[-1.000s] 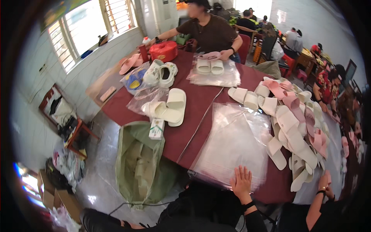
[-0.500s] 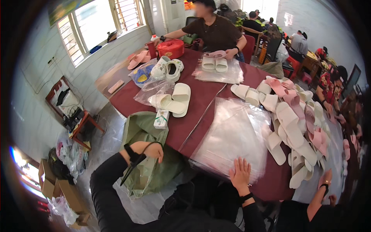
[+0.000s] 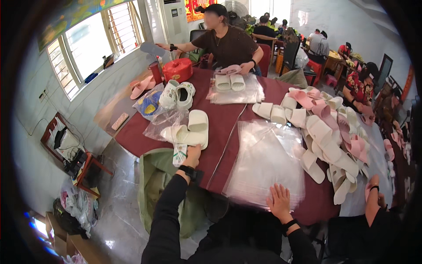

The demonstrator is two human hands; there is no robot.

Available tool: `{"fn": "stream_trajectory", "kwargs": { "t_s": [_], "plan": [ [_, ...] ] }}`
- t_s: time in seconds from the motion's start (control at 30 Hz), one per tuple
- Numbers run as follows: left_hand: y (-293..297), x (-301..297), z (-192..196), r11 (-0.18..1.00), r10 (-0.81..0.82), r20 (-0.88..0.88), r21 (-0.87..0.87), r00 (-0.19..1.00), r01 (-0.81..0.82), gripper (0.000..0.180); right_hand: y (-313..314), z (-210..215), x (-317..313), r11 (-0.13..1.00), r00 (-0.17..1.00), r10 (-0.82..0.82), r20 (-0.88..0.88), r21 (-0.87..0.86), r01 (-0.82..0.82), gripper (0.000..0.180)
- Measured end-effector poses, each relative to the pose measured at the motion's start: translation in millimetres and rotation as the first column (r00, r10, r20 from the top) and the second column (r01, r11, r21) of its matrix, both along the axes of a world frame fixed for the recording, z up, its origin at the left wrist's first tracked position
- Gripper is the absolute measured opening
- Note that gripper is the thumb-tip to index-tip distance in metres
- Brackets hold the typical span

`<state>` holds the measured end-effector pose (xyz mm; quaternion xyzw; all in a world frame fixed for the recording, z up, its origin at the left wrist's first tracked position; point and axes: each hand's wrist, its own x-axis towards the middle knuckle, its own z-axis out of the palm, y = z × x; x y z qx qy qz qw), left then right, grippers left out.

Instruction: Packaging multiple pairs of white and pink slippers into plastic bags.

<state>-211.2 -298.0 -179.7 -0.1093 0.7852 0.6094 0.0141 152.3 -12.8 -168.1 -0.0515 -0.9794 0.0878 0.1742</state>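
Note:
My left hand point(image 3: 191, 157) is at the near edge of a white slipper point(image 3: 198, 125), fingers curled against its heel end. A second white slipper point(image 3: 176, 133) lies beside it, partly on clear plastic wrap. Touching that hand's left side is a small white box with green marks point(image 3: 179, 155). My right hand point(image 3: 279, 200) lies flat, fingers stretched out, on the near right part of a stack of clear plastic bags point(image 3: 263, 160). To the right of the stack is a large heap of white and pink slippers point(image 3: 325, 132).
Across the dark red table point(image 3: 220, 149), a person point(image 3: 226, 42) holds a grey slipper point(image 3: 152, 49) and touches pink slippers. White clogs point(image 3: 184, 95), a red container point(image 3: 178, 69) and a phone point(image 3: 120, 121) lie left. A green sack point(image 3: 151, 176) hangs below. Another person's hand point(image 3: 372, 185) is at right.
My left hand has moved from above the green sack up to the white slipper's near end. My right hand stays on the bags. The person opposite has raised a grey slipper.

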Motion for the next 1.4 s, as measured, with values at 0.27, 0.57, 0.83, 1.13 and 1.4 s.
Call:
{"fn": "stream_trajectory", "kwargs": {
  "t_s": [0.27,0.57,0.83,1.13,1.4],
  "plan": [
    [76,12,32,0.870,0.339,0.069,-0.403,0.938,-0.285,0.066,7,-2,9,0.998,0.998,-0.058,-0.021,0.008,0.058,0.051],
    [98,-11,60,0.832,0.410,0.412,0.197,0.814,-0.519,0.073,11,-3,10,0.993,0.993,-0.116,0.026,0.015,0.116,0.051],
    [92,-37,23,0.753,0.256,0.196,0.574,0.947,-0.322,0.048,5,-6,7,0.994,0.994,-0.106,0.002,0.026,0.106,0.050],
    [111,-40,36,0.535,0.296,0.296,0.736,0.908,-0.414,0.029,6,2,11,0.994,0.994,-0.104,-0.043,0.014,0.105,0.048],
    [114,-46,28,0.471,0.227,0.302,0.798,0.926,-0.376,0.036,9,2,7,0.996,0.996,-0.092,-0.011,0.016,0.093,0.048]
  ]
}}
